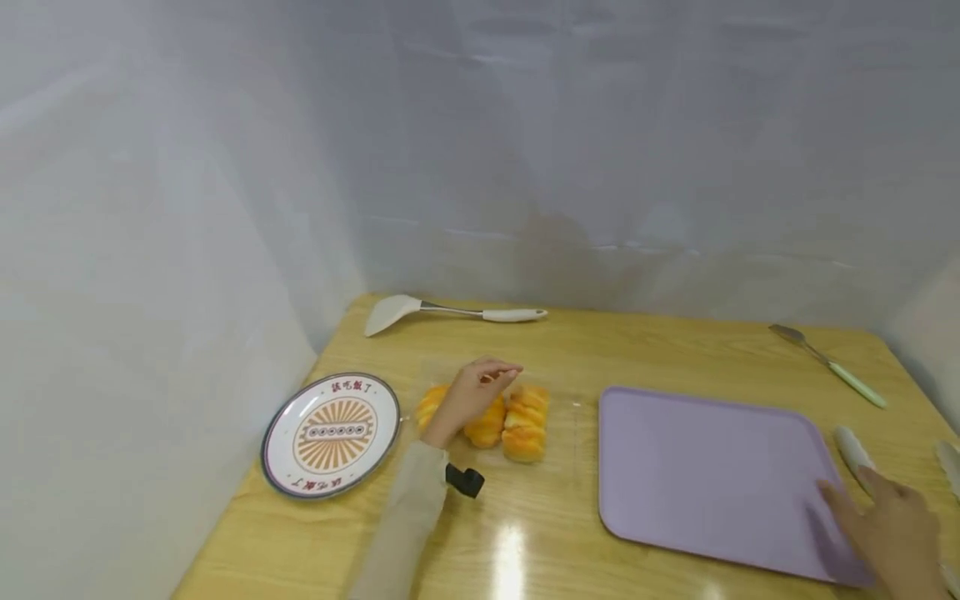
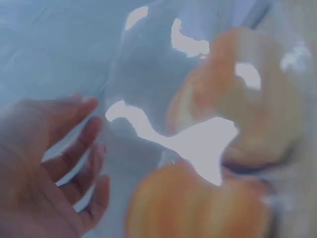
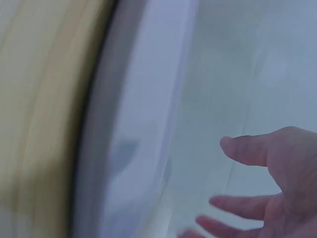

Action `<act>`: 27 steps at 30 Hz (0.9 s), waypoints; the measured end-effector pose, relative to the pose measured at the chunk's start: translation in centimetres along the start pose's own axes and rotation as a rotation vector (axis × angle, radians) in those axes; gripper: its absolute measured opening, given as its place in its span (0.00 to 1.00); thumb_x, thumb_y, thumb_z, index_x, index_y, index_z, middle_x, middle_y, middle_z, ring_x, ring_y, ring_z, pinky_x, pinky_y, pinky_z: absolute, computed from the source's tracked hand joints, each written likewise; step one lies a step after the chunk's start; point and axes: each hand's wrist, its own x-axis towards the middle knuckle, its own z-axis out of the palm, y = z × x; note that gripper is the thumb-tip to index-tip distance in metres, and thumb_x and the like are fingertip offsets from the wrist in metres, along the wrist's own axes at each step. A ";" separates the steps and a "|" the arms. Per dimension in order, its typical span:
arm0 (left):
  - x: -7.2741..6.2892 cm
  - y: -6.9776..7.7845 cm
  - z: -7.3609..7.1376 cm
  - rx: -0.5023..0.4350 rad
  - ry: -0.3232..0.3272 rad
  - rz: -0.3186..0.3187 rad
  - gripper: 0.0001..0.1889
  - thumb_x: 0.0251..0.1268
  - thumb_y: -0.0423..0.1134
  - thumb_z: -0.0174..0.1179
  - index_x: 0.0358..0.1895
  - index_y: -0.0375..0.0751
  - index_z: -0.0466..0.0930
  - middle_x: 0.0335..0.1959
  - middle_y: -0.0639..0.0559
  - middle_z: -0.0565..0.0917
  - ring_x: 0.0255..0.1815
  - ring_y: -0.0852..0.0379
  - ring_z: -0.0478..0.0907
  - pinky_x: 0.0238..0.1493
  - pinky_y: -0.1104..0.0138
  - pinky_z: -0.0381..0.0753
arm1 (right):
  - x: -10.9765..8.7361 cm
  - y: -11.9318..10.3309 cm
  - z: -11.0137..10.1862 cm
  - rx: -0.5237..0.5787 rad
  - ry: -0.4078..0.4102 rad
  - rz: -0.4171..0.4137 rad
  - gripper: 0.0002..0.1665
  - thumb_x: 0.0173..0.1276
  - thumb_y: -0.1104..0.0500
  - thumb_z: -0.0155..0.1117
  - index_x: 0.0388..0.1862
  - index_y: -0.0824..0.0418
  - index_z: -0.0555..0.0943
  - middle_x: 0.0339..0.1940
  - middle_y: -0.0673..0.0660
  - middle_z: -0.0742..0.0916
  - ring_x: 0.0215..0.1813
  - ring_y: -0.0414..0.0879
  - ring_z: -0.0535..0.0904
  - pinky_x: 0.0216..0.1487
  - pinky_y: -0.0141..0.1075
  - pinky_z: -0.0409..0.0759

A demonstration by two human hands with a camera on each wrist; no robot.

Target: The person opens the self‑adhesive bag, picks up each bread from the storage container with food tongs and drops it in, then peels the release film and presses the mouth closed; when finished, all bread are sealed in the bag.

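My left hand [image 1: 468,396] hovers over several golden bread rolls [image 1: 525,425] lying under clear plastic [image 1: 573,433]. In the left wrist view its fingers [image 2: 74,153] are loosely bent beside the shiny plastic, with nothing visible between them. Two rolls show blurred through that plastic, one of them a near roll [image 2: 163,208]. At the right, my right hand [image 1: 888,525] is above the right edge of a lilac tray [image 1: 712,475], close to a pale-tipped utensil [image 1: 853,450]. Its thumb and fingers are spread and hold nothing in the right wrist view.
A round patterned plate [image 1: 330,433] lies left of the bread. Behind, a white-headed turner [image 1: 453,311] lies along the table's back edge. A small server with a green handle [image 1: 855,383] rests at the back right. Another pale utensil tip [image 1: 949,467] shows at the right edge.
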 end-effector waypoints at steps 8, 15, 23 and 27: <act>4.7 2.3 -0.2 0.177 -0.275 -0.086 0.17 0.78 0.39 0.48 0.62 0.42 0.78 0.61 0.45 0.80 0.60 0.47 0.77 0.61 0.55 0.77 | -4.0 -14.0 7.2 0.443 -0.299 -0.338 0.31 0.68 0.59 0.65 0.65 0.73 0.70 0.35 0.63 0.88 0.26 0.33 0.79 0.27 0.29 0.80; 6.6 2.9 1.9 0.274 -0.434 -0.264 0.18 0.75 0.31 0.48 0.63 0.42 0.77 0.65 0.45 0.76 0.67 0.47 0.73 0.63 0.57 0.76 | -6.2 -19.7 12.1 0.815 -0.826 -0.191 0.42 0.77 0.56 0.52 0.76 0.74 0.43 0.36 0.59 0.88 0.22 0.37 0.78 0.21 0.27 0.77; 7.1 2.4 2.8 0.345 -0.446 -0.309 0.09 0.72 0.39 0.57 0.45 0.42 0.85 0.47 0.49 0.85 0.40 0.57 0.76 0.40 0.68 0.77 | -7.6 -21.8 15.1 0.953 -0.726 -0.038 0.26 0.77 0.57 0.51 0.65 0.73 0.64 0.41 0.59 0.87 0.27 0.37 0.80 0.22 0.26 0.77; 7.3 1.6 2.6 0.283 -0.447 -0.268 0.07 0.71 0.37 0.57 0.41 0.41 0.84 0.42 0.49 0.84 0.36 0.59 0.73 0.37 0.71 0.74 | -7.9 -22.3 15.8 0.971 -0.654 -0.011 0.19 0.75 0.59 0.54 0.55 0.75 0.71 0.42 0.59 0.86 0.30 0.39 0.81 0.22 0.28 0.79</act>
